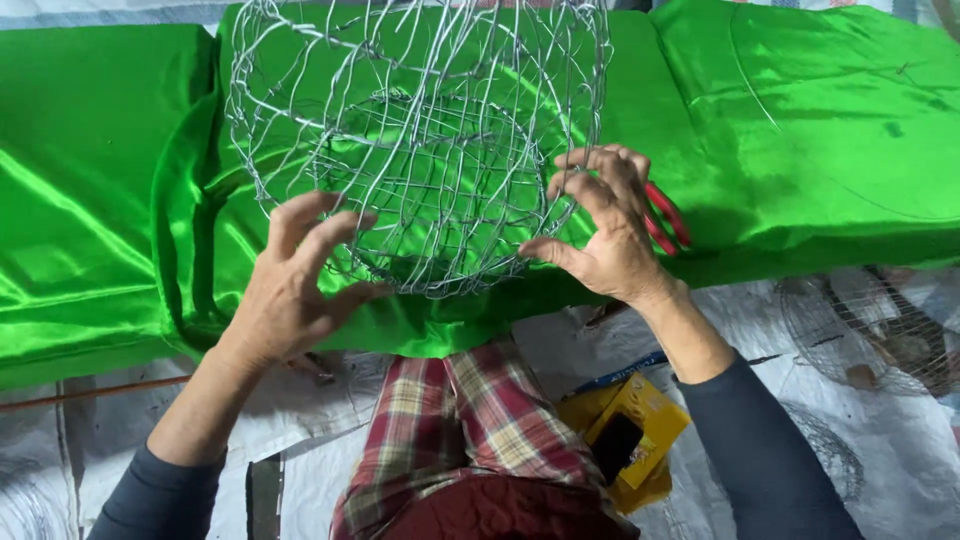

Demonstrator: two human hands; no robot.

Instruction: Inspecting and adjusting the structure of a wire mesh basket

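Left hand (290, 285) gripped the wire basket (420, 140) w/ fingers spread; right hand (605, 235) clutched its other side plus red-handled pliers (668, 218). Basket sat over the green cloth (820, 130), approx. mid near edge.

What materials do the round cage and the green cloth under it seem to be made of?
Round cage: thin bare metal wire, silvery, probably galvanised steel; the strands glint and hold bent loops. Green cloth: glossy satin-like fabric, likely synthetic; it shows bright highlights and soft folds. Both hands, left hand and right hand, grip the cage.
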